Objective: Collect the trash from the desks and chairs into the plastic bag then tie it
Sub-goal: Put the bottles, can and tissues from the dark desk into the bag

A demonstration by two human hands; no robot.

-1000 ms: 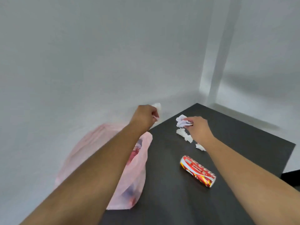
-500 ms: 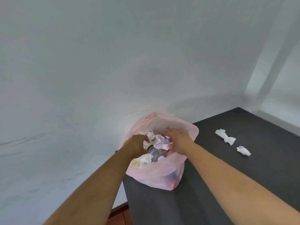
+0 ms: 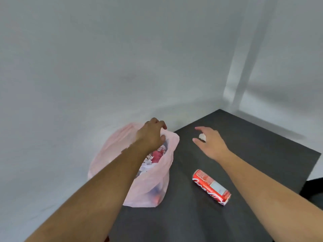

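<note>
A pink plastic bag [image 3: 108,154] with crumpled paper and red trash inside stands at the left edge of the black desk [image 3: 262,145]. My left hand [image 3: 151,135] grips the bag's rim at the top and holds the mouth apart. My right hand [image 3: 210,143] hovers over the desk to the right of the bag, fingers spread around a small white paper wad [image 3: 202,136]; I cannot tell whether they touch it. A red soda can [image 3: 211,186] lies on its side nearer to me, under my right forearm.
White walls [image 3: 87,67] close in the desk's left and far sides and meet in a corner at the far right. A dark object [image 3: 314,187] shows past the desk's right edge.
My right hand has come out of the bag and moved right to the paper wad on the desk. My left hand has shifted from inside the bag to its rim. The view has swung right.
</note>
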